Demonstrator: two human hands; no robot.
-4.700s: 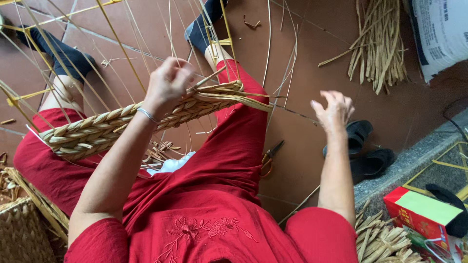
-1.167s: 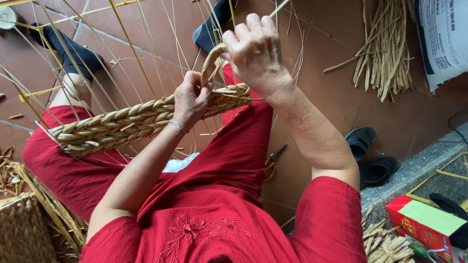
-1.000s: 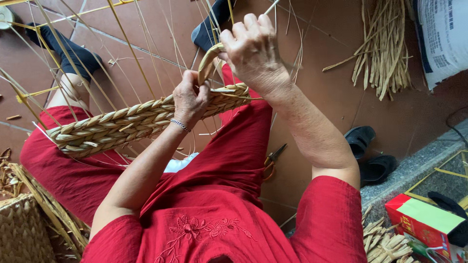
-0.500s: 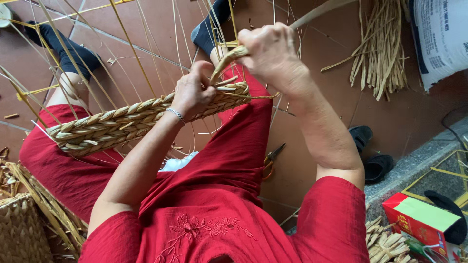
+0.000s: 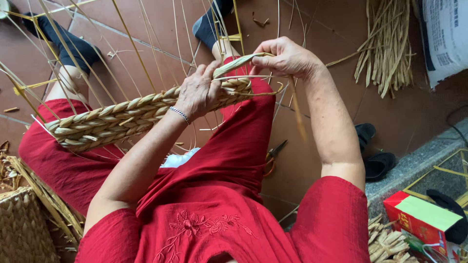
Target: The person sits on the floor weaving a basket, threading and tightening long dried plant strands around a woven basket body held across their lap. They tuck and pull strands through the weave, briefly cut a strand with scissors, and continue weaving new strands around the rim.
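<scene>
Seated person in red, left hand [image 5: 197, 92] with fingers curled tight around the braided straw band [image 5: 141, 111] lying across the lap, right hand [image 5: 287, 58] pinching a flat straw strand [image 5: 243, 60] at the band's end, tiled floor [image 5: 321, 29] beneath.

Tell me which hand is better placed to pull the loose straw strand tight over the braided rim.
Right, probably. The right hand already pinches the flat straw strand arched above the braided rim, with free space to pull. The left hand is clamped over the braid, steadying it.
</scene>
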